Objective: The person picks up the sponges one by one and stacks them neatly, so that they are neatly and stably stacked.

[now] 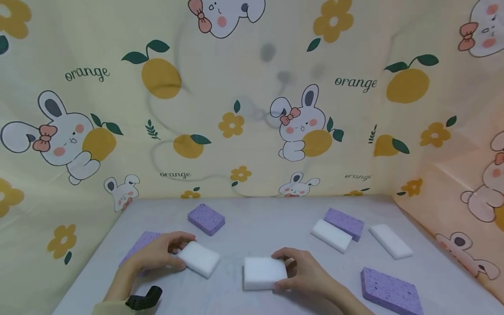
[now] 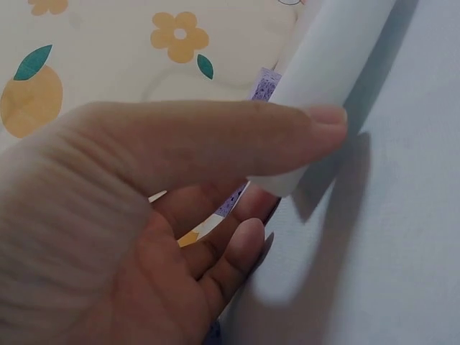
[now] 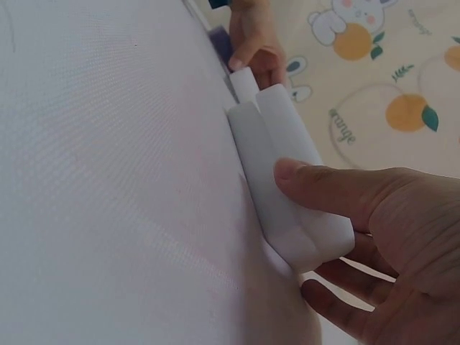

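Note:
Near the middle of the table my left hand (image 1: 159, 252) pinches one end of a white sponge (image 1: 200, 259) between thumb and fingers. In the left wrist view, a shadow falls on the table beside that white sponge (image 2: 330, 65). Farther right, my right hand (image 1: 309, 272) grips a white block (image 1: 263, 273) by its right end. Seen from the right wrist, the block is two white sponges (image 3: 269, 158) laid one on the other, low at the tabletop. The thumb presses the upper one; the other fingers are partly hidden behind.
A purple sponge (image 1: 141, 244) lies partly behind the left forearm, another purple sponge (image 1: 206, 219) farther back. To the right, a white sponge (image 1: 331, 236) touches a purple sponge (image 1: 345, 223). A separate white sponge (image 1: 390, 241) and a purple sponge (image 1: 391, 291) lie beyond. Printed cloth (image 1: 244, 153) walls the table.

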Tool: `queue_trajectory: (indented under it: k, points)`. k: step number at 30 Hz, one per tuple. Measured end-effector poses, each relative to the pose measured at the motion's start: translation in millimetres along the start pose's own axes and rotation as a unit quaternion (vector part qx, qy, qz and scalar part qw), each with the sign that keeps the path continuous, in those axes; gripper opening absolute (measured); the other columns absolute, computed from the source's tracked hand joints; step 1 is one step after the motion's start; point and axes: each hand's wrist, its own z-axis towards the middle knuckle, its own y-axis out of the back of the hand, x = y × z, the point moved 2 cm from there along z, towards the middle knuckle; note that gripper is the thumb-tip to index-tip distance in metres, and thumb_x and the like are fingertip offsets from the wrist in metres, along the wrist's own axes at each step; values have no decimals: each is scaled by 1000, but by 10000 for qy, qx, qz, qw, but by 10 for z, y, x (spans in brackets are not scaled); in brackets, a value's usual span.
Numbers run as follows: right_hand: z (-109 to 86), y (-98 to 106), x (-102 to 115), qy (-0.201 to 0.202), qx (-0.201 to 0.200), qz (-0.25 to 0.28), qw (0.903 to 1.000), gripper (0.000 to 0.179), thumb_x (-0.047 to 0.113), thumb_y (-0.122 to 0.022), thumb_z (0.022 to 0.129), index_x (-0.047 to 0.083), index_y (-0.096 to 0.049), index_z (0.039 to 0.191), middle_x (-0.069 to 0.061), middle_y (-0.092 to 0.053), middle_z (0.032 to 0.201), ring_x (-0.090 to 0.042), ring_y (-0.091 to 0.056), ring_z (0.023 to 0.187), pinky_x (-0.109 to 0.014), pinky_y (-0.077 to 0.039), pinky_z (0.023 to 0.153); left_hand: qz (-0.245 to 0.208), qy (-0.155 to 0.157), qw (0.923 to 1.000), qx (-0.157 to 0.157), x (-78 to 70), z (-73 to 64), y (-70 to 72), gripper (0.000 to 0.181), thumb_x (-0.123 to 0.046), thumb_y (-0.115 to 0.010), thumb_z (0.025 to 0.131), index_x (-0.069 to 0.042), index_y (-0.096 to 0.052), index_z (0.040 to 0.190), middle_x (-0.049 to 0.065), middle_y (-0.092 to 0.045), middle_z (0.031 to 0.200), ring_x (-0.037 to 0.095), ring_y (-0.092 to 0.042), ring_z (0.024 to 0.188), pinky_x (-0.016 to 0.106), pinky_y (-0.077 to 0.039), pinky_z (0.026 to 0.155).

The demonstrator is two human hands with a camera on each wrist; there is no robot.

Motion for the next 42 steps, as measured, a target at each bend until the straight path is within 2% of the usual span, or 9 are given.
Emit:
queue_trajectory:
  k: [7, 14, 23, 26, 34, 38, 42]
  points:
    - [-6, 32, -11, -28, -36, -136, 9999, 60, 31, -91, 68, 14, -64, 119, -1, -63, 117, -17, -65, 87, -30, -56, 73, 31, -89, 10000, -19, 22, 62, -6, 73, -22, -89, 71, -7, -57, 135, 2, -63, 118, 24, -56, 104, 38, -47, 88]
    - [-3, 18, -6, 13, -48, -40, 10000, 59, 27, -91, 68, 14, -64, 119, -3, -64, 117, -18, -65, 88, -31, -57, 74, -9, -10, 10000, -70, -13, 56, -9, 72, -24, -89, 72, -6, -57, 134, 2, -63, 118, 23, -56, 103, 40, -47, 88]
    - [-6, 9, -11, 41, -58, -29, 10000, 58, 27, -91, 69, 15, -64, 119, -3, -64, 117, -18, -65, 88, -31, -57, 73, -372, 23, 9989, -277, -44, 48, -6, 71, -27, -84, 79, -2, -52, 137, 14, -57, 132, 28, -58, 110, 43, -50, 89]
    - [-11, 17, -18, 22, -83, -61, 9999, 58, 29, -91, 68, 15, -65, 119, -2, -64, 116, -18, -65, 88, -31, -56, 73, -459, -25, 9981, -403, -96, 72, -17, 70, -28, -83, 80, -1, -51, 137, 14, -57, 131, 28, -58, 109, 43, -50, 88]
    - [-11, 20, -22, 86, -101, -88, 9999, 59, 30, -91, 68, 15, -65, 118, 0, -64, 115, -17, -65, 89, -30, -56, 76, -326, -408, 9956, -780, -287, 108, -51, 74, -26, -85, 78, 0, -49, 138, 12, -57, 128, 30, -56, 111, 41, -51, 89]
    - [-7, 17, -21, 56, -79, -83, 9999, 58, 29, -91, 68, 16, -65, 119, 1, -64, 115, -17, -66, 90, -31, -56, 76, -311, -458, 9939, -953, -343, 112, -87, 72, -24, -85, 78, 0, -50, 136, 12, -57, 127, 30, -56, 111, 40, -52, 88]
    - [0, 14, -23, 37, -54, -104, 9999, 58, 29, -91, 69, 16, -64, 118, 1, -64, 115, -17, -65, 90, -30, -55, 76, -478, -421, 9911, -1171, -409, 139, -160, 70, -20, -86, 77, 0, -52, 135, 12, -58, 124, 29, -58, 108, 39, -52, 86]
